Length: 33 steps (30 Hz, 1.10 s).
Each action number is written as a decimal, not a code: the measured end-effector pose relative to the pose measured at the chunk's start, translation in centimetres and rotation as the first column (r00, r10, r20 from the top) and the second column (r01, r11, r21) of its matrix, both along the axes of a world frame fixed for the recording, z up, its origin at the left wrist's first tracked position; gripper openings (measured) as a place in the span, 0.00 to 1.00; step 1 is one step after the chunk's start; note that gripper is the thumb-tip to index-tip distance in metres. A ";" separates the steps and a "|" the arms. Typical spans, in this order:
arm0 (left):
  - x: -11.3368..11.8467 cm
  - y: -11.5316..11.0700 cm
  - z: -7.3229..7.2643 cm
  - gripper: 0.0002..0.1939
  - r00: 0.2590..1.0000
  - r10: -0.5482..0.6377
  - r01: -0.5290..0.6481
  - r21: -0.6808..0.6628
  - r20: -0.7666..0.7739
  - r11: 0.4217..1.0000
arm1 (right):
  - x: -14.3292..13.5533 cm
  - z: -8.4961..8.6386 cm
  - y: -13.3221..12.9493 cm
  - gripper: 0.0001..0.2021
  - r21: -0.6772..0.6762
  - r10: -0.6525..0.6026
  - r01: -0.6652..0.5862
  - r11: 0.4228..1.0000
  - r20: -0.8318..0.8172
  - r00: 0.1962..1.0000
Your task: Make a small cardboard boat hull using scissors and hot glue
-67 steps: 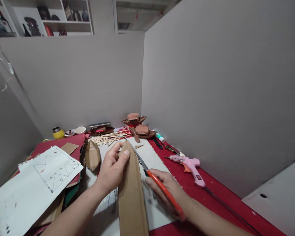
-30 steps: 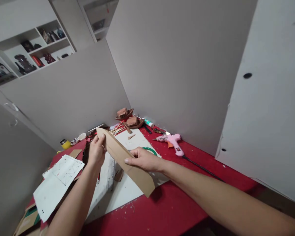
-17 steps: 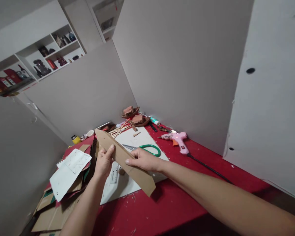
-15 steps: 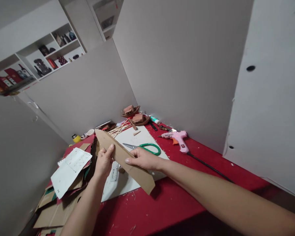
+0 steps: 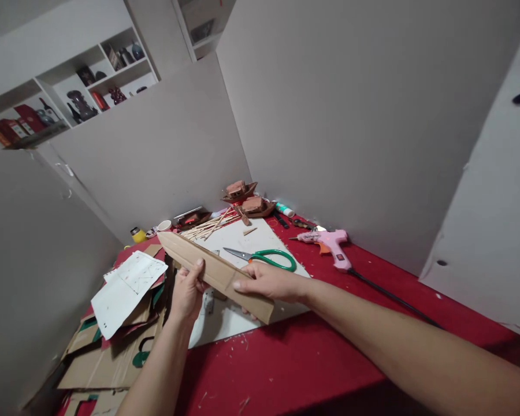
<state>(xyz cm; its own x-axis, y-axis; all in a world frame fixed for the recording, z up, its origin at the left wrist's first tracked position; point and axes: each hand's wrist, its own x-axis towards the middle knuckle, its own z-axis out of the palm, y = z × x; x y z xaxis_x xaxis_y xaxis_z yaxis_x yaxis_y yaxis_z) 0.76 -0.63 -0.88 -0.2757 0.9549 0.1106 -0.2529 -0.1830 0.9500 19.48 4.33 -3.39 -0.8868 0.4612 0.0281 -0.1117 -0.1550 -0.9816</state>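
A long brown cardboard piece, pointed at its far left end, is held slantwise above the white board. My left hand grips its near edge around the middle, thumb on top. Closer to the blunt end, my right hand is closed on it too, thumb on top and some fingertips showing underneath. Just beyond the right hand lie scissors with green handles. Partly hidden below the cardboard is a ruler.
A pink glue gun with a black cord rests on the red tabletop. Model boats and thin wooden sticks are at the back. Cardboard scraps and a marked white paper are piled at left.
The cardboard has turned in my hands, now showing a narrower, creased face, and its blunt end has risen. Both hands still hold it. The camera view has shifted slightly.
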 end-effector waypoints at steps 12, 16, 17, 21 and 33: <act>0.5 -1.2 -1.9 0.16 0.967 -0.199 0.194 -0.045 -0.160 0.980 | -1.1 -1.1 -0.2 0.18 -0.002 0.005 -0.005 1.000 -0.004 1.000; 0.2 -0.8 -2.5 0.17 0.966 -0.134 0.130 -0.033 -0.220 0.991 | -1.3 -1.3 -0.3 0.15 -0.003 -0.046 0.046 0.999 0.003 0.999; 0.2 -0.7 -2.7 0.19 0.965 -0.118 0.114 -0.032 -0.235 0.993 | -1.4 -1.4 -0.4 0.14 -0.008 -0.055 0.055 0.998 0.005 0.998; 0.2 -0.4 -3.0 0.20 0.956 -0.136 0.123 -0.067 -0.258 0.990 | -1.3 -1.4 -0.4 0.15 -0.018 -0.042 0.043 0.999 0.014 0.999; -1.3 0.2 -2.0 0.15 0.994 -0.007 0.000 -0.070 -0.108 0.998 | 1.5 -0.2 3.8 0.14 0.803 -0.721 0.251 0.540 0.288 0.631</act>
<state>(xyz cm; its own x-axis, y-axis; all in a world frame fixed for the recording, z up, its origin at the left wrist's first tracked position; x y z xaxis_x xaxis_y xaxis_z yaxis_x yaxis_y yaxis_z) -0.52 -0.39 -2.85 -0.2623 0.9622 0.0727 -0.1486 -0.1147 0.9822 20.99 8.12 -3.61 -0.4645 0.8760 0.1301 0.6113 0.4234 -0.6686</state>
